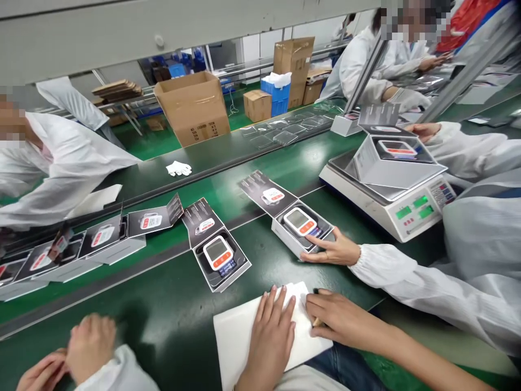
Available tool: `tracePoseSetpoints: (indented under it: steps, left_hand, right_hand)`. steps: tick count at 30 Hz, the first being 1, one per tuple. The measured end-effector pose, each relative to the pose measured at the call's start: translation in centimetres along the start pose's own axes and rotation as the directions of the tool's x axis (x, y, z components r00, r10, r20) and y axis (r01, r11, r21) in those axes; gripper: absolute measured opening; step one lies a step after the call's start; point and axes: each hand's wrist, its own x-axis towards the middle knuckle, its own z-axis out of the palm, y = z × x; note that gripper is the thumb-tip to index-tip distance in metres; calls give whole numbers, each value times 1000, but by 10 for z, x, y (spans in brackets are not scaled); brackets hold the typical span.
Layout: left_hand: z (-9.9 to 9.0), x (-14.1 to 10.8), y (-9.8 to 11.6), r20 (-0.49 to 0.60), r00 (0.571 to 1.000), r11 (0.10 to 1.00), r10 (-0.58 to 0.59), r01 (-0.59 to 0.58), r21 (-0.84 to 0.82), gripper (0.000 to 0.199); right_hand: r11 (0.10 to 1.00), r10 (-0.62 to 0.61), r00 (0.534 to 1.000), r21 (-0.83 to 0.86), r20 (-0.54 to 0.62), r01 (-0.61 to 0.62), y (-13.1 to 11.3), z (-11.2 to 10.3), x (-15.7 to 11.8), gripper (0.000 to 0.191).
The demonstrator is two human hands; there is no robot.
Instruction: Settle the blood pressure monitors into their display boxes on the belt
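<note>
White carton [240, 339] at six o'clock lies under both hands, held apart: left hand [271, 336] flat on it, right hand [345, 317] curled at its edge, grip unclear.

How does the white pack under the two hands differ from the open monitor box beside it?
The white pack looks closed with a plain top, while the open monitor box shows a white digital monitor in a black tray, its printed lid folded back. The pack lies under the person's left hand and right hand; the box has a co-worker's hand on it. Both lie flat on the green belt.
</note>
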Motion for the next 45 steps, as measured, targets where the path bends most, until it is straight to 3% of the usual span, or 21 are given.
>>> tracePoseSetpoints:
  steps: [5,8,10,13,14,16,19,21,23,26,27,31,32,36,39,42,45]
  left_hand:
    - [2,-4,4,13,999,999,-31,32,-41,59]
    - [-6,21,10,-42,991,983,-130,123,-133,54]
    - [-14,53,12,-115,982,974,-147,123,-192,55]
    - [-22,110,11,-192,978,971,-88,40,-237,67]
    - [-22,126,10,-198,979,970,-57,7,-245,75]
    - [-18,150,6,-203,979,966,-15,-39,-257,83]
    - [-8,164,1,-264,963,957,-58,-22,-288,62]
    - [-1,164,-1,-319,942,956,-100,2,-295,43]
    - [3,163,-3,-341,934,958,-105,3,-286,36]
    - [3,160,-6,-333,940,963,-71,-23,-269,37]
    - [3,159,-7,-331,942,964,-59,-33,-265,37]
    - [-2,149,-16,-342,939,973,-29,-51,-223,42]
    - [-4,143,-20,-351,936,979,-29,-45,-200,45]
    - [-14,107,-45,-406,914,999,-27,15,-32,45]
    - [-28,66,-77,-460,888,987,-17,89,135,42]
    - [-48,28,-102,-414,909,960,-57,163,227,50]
    - [-65,1,-98,-361,911,921,-199,299,248,60]
  right_hand:
    - [930,11,998,367,67,-35,-3,-24,-23,31]
    - [874,81,993,486,-84,-30,6,-52,-37,37]
    - [894,183,942,447,-282,-40,19,-71,-39,36]
    - [951,238,813,297,-532,-83,44,-93,-28,32]
    - [966,216,791,242,-572,-89,52,-98,-21,31]
    - [987,151,799,137,-582,-86,64,-103,-6,30]
    - [997,58,830,-10,-554,-76,74,-105,15,28]
    - [993,17,824,-85,-566,-78,76,-102,22,27]
    - [989,24,776,-96,-631,-108,74,-98,24,27]
    - [991,90,652,4,-753,-132,65,-86,18,24]
    - [993,94,649,28,-755,-112,61,-80,16,21]
    - [998,52,788,7,-613,-60,42,-46,17,30]
    - [997,76,802,27,-593,-75,38,-38,19,37]
    - [962,219,784,261,-581,-75,24,-16,17,51]
    - [937,241,820,345,-518,-57,13,-9,7,41]
    - [933,235,890,347,-390,-95,2,-1,-4,29]
    - [959,209,939,246,-274,-142,-7,10,-10,15]
